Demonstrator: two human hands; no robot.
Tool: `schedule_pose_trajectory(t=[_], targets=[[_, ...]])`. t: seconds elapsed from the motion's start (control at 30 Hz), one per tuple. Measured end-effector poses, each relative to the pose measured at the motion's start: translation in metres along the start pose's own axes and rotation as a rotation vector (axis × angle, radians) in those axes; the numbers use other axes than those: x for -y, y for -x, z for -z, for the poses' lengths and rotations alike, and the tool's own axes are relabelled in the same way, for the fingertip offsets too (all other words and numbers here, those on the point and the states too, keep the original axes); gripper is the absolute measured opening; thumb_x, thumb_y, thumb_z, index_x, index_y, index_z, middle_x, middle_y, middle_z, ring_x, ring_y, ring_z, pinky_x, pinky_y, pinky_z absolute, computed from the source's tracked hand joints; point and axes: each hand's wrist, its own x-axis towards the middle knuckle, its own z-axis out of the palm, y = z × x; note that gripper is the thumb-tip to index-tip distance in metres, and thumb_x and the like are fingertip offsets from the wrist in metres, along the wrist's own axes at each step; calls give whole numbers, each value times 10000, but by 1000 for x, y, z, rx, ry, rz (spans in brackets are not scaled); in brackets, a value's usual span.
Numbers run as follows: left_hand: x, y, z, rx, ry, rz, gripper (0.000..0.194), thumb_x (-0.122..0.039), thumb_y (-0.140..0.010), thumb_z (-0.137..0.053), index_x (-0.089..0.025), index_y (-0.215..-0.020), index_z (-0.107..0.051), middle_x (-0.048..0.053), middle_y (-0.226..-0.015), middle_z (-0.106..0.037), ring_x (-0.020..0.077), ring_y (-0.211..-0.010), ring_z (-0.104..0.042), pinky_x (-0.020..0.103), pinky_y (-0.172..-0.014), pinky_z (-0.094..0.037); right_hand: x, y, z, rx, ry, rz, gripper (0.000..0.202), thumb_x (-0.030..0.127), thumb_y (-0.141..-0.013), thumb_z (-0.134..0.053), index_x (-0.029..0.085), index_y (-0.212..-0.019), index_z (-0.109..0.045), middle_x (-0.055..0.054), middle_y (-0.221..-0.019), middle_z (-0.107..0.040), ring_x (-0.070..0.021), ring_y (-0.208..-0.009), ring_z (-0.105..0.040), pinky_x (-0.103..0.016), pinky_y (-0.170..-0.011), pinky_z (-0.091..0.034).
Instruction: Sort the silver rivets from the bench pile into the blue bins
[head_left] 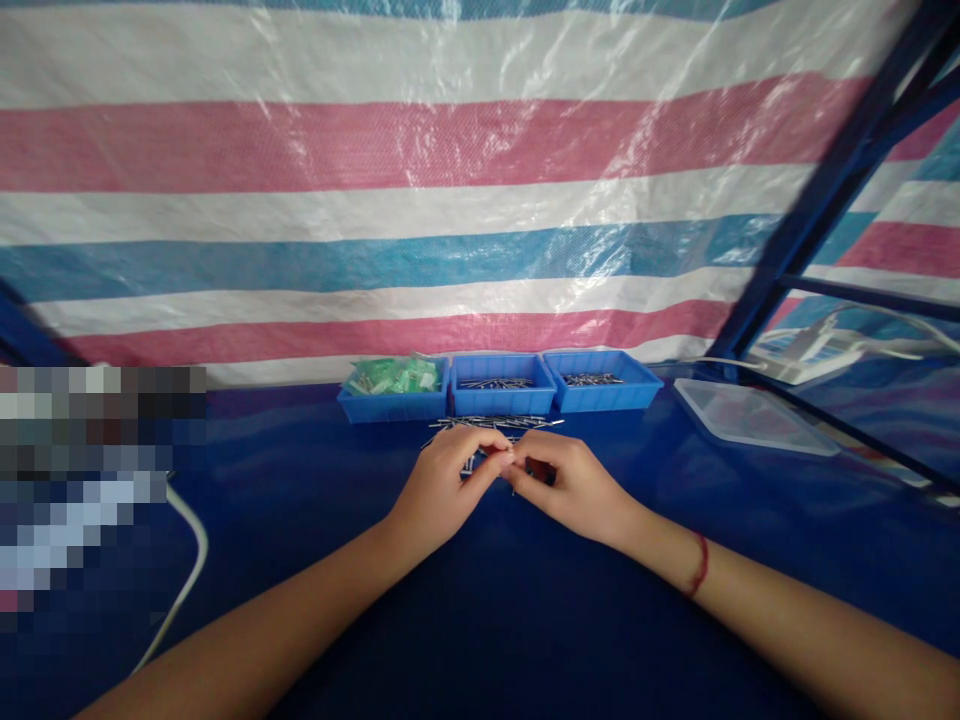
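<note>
My left hand (455, 472) and my right hand (571, 478) meet at the fingertips over the blue table. Thumb and forefinger of each are pinched together, and whatever they hold is too small and hidden to name. Just behind and partly below the hands lies a loose pile of thin metal pins (525, 423). Beyond it stand three blue bins in a row. Small green-tinted plastic bags (397, 375) fill the left bin (394, 407). Thin metal pieces lie in the middle bin (504, 402) and in the right bin (607, 397).
A translucent plastic lid (754, 415) lies at the right, near a white power strip (806, 350). Dark blue frame posts (817, 225) rise at the sides. Striped plastic sheeting (450, 150) hangs behind the table. A white cable (196, 540) runs along the left, beside a blurred-out area.
</note>
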Motion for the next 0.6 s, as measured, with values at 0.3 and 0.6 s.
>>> schedule_pose_trajectory(t=[0.3,0.6], targets=[[0,1,0,3,29,-7,48,-180,-860,-532,-193,-872,-576,7,-855,-652,138,-809,-609,264,-781,-456,-3,0,-2,-81,-32,-9,124,201,-795,-573,177,-674,-585,18,-603,-529,-94,-534,-457,-219,-513,-375],[2,1,0,-44,-16,-2,73,-214,-884,-492,-193,-889,-562,14,-868,-643,152,-836,-603,294,-799,-434,-6,0,-2,-189,-53,-41,44,176,-764,-592,181,-723,-606,15,-623,-541,-95,-540,-476,-221,-511,-393]])
